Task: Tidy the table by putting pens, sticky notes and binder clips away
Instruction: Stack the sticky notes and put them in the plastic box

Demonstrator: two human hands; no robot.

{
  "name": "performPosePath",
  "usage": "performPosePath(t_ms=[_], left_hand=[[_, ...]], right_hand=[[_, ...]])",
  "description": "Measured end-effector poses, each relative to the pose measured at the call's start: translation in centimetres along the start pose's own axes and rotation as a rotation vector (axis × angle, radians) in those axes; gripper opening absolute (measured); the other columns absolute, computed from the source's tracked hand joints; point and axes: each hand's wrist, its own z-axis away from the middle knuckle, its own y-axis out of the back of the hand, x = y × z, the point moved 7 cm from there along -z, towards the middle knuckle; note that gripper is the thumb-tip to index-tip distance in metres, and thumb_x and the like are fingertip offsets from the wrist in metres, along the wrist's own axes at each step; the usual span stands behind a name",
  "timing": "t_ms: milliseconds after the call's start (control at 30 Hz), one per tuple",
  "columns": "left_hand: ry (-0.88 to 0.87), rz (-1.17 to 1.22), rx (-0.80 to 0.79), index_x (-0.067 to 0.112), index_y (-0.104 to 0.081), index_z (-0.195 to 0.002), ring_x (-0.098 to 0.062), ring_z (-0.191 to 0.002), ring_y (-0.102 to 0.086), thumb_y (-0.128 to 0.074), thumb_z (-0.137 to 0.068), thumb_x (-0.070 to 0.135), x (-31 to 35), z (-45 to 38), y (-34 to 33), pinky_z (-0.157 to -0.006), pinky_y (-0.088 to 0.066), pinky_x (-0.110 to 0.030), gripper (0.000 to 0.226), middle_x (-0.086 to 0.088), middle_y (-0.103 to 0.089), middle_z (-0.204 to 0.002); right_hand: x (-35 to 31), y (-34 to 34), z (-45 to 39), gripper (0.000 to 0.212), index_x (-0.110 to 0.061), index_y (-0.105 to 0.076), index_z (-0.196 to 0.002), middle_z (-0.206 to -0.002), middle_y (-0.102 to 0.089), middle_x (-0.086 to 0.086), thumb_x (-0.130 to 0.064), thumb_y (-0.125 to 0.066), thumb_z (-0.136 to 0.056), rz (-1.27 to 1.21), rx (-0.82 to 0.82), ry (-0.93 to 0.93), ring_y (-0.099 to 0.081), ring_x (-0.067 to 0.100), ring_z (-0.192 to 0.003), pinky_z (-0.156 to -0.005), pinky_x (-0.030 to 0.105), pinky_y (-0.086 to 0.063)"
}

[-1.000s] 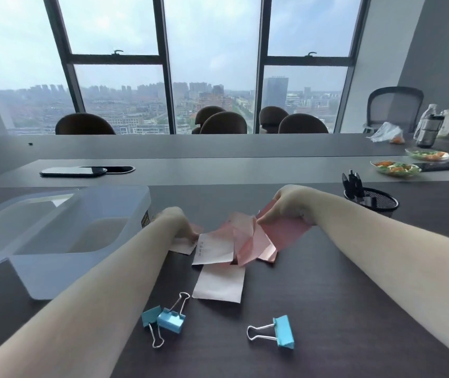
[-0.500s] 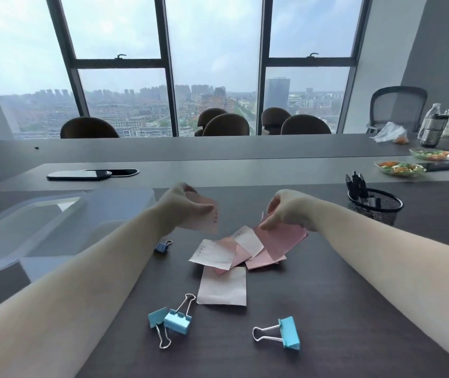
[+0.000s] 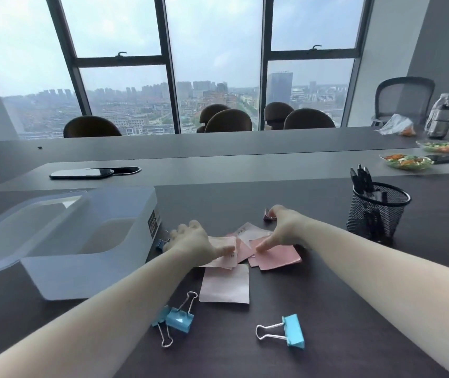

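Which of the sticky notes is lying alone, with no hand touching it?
The pale pink sticky note nearest the camera, lying flat below the pile. The left hand and right hand rest on the others.

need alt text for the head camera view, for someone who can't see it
Seen from above, a person's left hand and right hand press on a loose pile of pink sticky notes on a dark table. A clear plastic bin stands open at left, a mesh pen cup at right, and light blue binder clips lie nearer the camera.
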Motion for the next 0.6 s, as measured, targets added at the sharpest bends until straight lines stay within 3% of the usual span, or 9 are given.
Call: performPosePath(t_ms=[133, 200, 333, 433, 500, 600], left_hand=[[-0.059, 0.001, -0.034, 0.0, -0.044, -0.127, -0.025, -0.11, -0.057, -0.07, -0.065, 0.067, 0.6, 0.6, 0.1, -0.078, -0.041, -0.027, 0.094, -0.01, -0.057, -0.121], [-0.042, 0.032, -0.028, 0.001, -0.051, -0.12, -0.023, -0.096, -0.057, -0.073, -0.065, 0.062, 0.9, 0.8, 0.5, -0.072, -0.039, -0.025, 0.085, -0.007, -0.057, -0.103], [0.035, 0.252, -0.048, 0.004, -0.048, -0.127, -0.023, -0.108, -0.06, -0.081, -0.064, 0.047, 0.1, 0.2, 0.0, -0.086, -0.049, -0.028, 0.083, -0.006, -0.059, -0.119], [0.037, 0.489, -0.027, 0.006, -0.061, -0.108, -0.027, -0.103, -0.065, -0.078, -0.07, 0.033, -0.7, -0.3, -0.5, -0.087, -0.054, -0.034, 0.05, -0.011, -0.066, -0.112], [0.029, 0.631, 0.031, 0.01, -0.059, -0.088, -0.028, -0.097, -0.065, -0.072, -0.078, 0.023, -1.0, -0.3, -0.1, -0.079, -0.053, -0.034, 0.021, -0.012, -0.067, -0.105], [0.012, 0.77, 0.14, 0.016, -0.047, -0.072, -0.025, -0.081, -0.057, -0.065, -0.084, 0.014, -1.5, -0.2, 1.2, -0.06, -0.045, -0.028, 0.022, -0.011, -0.06, -0.092]], right_hand=[[-0.4, -0.1, 0.4, 0.085, -0.01, -0.042, -0.132, -0.133, -0.049, 0.006, -0.038, -0.084, -0.065, 0.06, -0.035, -0.034, -0.05, 0.025, -0.121, -0.103, 0.035, -0.043], [-0.4, -0.4, 0.4, 0.083, -0.008, -0.044, -0.131, -0.133, -0.05, 0.006, -0.041, -0.084, -0.065, 0.075, -0.06, -0.06, -0.05, 0.025, -0.122, -0.103, 0.033, -0.043], [0.1, -0.6, 0.1, 0.086, -0.01, -0.048, -0.127, -0.131, -0.052, 0.004, -0.049, -0.084, -0.059, 0.041, -0.067, -0.085, -0.044, 0.028, -0.127, -0.106, 0.036, -0.041], [0.1, -0.1, 0.3, 0.072, -0.012, -0.05, -0.126, -0.127, -0.054, 0.004, -0.04, -0.082, -0.068, -0.017, 0.002, -0.064, -0.045, 0.026, -0.125, -0.105, 0.032, -0.039], [-0.2, 0.1, 0.4, 0.054, -0.01, -0.056, -0.116, -0.115, -0.057, 0.006, -0.027, -0.081, -0.071, -0.08, 0.043, -0.026, -0.053, 0.023, -0.111, -0.097, 0.03, -0.042], [0.0, 0.3, 0.3, 0.03, -0.014, -0.054, -0.081, -0.096, -0.056, 0.006, -0.01, -0.081, -0.069, -0.249, 0.097, 0.008, -0.053, 0.022, -0.088, -0.08, 0.03, -0.047]])
